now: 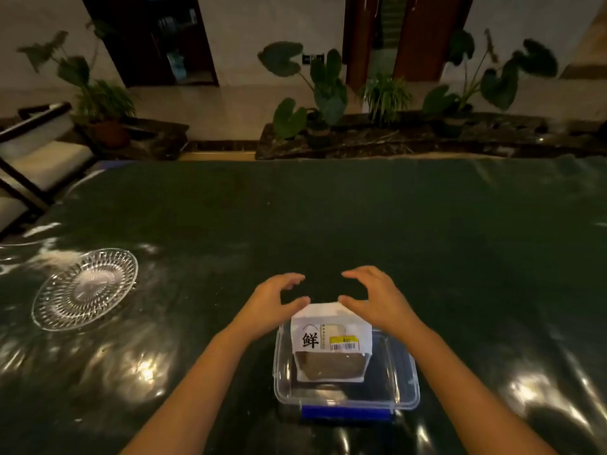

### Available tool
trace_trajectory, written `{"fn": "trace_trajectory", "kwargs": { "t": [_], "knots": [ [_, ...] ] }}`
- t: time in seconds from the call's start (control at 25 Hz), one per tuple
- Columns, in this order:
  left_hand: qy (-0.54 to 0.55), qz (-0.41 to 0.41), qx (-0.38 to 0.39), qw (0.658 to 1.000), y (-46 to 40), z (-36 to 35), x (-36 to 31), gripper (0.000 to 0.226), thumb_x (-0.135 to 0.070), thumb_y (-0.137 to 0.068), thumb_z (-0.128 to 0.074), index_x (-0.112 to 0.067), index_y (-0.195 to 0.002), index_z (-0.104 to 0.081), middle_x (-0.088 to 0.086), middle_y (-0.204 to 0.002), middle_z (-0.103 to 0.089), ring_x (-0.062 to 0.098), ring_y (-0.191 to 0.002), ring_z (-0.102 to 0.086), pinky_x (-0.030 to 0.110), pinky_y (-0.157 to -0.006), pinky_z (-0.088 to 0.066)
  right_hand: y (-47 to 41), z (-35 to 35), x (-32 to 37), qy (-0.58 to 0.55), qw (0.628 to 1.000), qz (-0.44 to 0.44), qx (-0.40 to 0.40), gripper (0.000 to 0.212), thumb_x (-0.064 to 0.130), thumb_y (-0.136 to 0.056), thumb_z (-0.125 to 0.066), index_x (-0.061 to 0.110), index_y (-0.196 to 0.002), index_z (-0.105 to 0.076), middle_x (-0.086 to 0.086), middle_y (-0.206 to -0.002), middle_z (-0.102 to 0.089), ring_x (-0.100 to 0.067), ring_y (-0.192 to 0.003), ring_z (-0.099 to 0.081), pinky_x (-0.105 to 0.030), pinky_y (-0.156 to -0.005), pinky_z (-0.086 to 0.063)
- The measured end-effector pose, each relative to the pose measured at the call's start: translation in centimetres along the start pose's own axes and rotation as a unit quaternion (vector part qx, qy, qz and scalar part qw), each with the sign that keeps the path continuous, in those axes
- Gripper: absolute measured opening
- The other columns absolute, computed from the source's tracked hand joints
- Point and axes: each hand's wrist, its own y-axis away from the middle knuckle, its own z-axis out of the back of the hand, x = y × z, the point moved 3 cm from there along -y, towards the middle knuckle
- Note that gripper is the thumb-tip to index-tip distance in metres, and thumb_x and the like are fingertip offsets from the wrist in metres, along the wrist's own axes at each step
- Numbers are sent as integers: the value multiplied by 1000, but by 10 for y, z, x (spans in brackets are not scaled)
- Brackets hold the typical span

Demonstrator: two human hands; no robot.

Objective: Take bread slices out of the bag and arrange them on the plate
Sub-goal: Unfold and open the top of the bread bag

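A dark, glossy surface (328, 218) fills the room's foreground, potted plants (315, 93) lining the wall at twelve o'clock. The bread bag (331, 343) stands in a clear box (407, 382) at six o'clock, the glass plate (85, 289) empty at nine. Left hand (272, 300) and right hand (374, 297) hover open at the bag's top.

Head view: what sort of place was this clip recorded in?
Probably a home or hotel-style lounge, not a lab. A large table under a dark green cover faces a stone planter ledge holding big-leaved potted plants, with dark wooden doorways behind and an upholstered chair at the left.
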Motion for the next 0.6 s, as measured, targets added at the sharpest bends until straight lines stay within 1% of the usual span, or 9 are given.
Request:
{"fn": "trace_trajectory", "kwargs": {
  "t": [0.08, 0.16, 0.24, 0.32, 0.4, 0.44, 0.52, 0.6],
  "knots": [
    [-5, -3, 19, 1000, 2, -9, 2, 44, -31, -80, -66, -35, -122, -52, -11, -126, -55, -2, -110, -48, 19, -88, -39, 6, -8, -6, -7, 1000, 4, 17, 44, 32, -81, -64, 27, -123, -52, 1, -130, -49, -16, -122, -43, -35, -101, -41],
    [2, -3, 20, 1000, 7, -18, 8, 38, -24, -80, -68, -33, -115, -58, -12, -117, -58, -2, -105, -52, 18, -87, -44, 17, -18, -15, -23, 999, 1, 26, 38, 28, -82, -63, 25, -119, -57, 1, -125, -54, -15, -118, -47, -34, -98, -43],
    [0, -11, 8, 1000, 10, -24, 9, 31, -20, -79, -69, -31, -107, -63, -14, -106, -61, 0, -99, -56, 20, -81, -50, 24, -23, -23, -48, 999, 0, 10, 35, 25, -83, -62, 24, -119, -58, 0, -122, -57, -14, -116, -47, -35, -98, -44],
    [-13, -18, 1, 1000, 10, -28, 11, 29, -19, -78, -70, -28, -105, -65, -15, -101, -60, 2, -96, -57, 18, -74, -50, 27, -24, -29, -41, 999, 21, -10, 36, 23, -85, -61, 23, -120, -58, -1, -123, -57, -13, -117, -47, -33, -98, -44],
    [-40, -33, -2, 999, 11, -32, 12, 29, -19, -78, -70, -25, -105, -66, -14, -101, -59, 2, -95, -55, 15, -74, -47, 29, -26, -31, -9, 998, 53, -24, 36, 20, -85, -60, 20, -121, -58, -4, -122, -59, -15, -115, -51, -30, -96, -45],
    [-54, -42, -5, 998, 11, -34, 12, 28, -19, -78, -70, -23, -106, -66, -12, -101, -59, 2, -94, -55, 15, -76, -46, 29, -26, -31, 9, 997, 68, -29, 36, 18, -85, -61, 18, -121, -58, -6, -121, -61, -17, -112, -53, -32, -94, -47],
    [-68, -45, -19, 996, 8, -36, 14, 26, -19, -79, -69, -20, -106, -66, -7, -102, -61, 2, -93, -54, 16, -79, -46, 26, -27, -31, 47, 993, 100, -37, 38, 15, -81, -66, 13, -118, -60, -12, -116, -65, -24, -106, -59, -39, -88, -53],
    [-73, -42, -27, 996, 5, -37, 14, 26, -19, -80, -68, -18, -106, -66, -6, -101, -61, 4, -93, -54, 20, -82, -47, 22, -27, -31, 48, 992, 108, -39, 37, 14, -78, -69, 11, -115, -62, -14, -111, -67, -25, -102, -62, -42, -84, -55]
  ]
}}
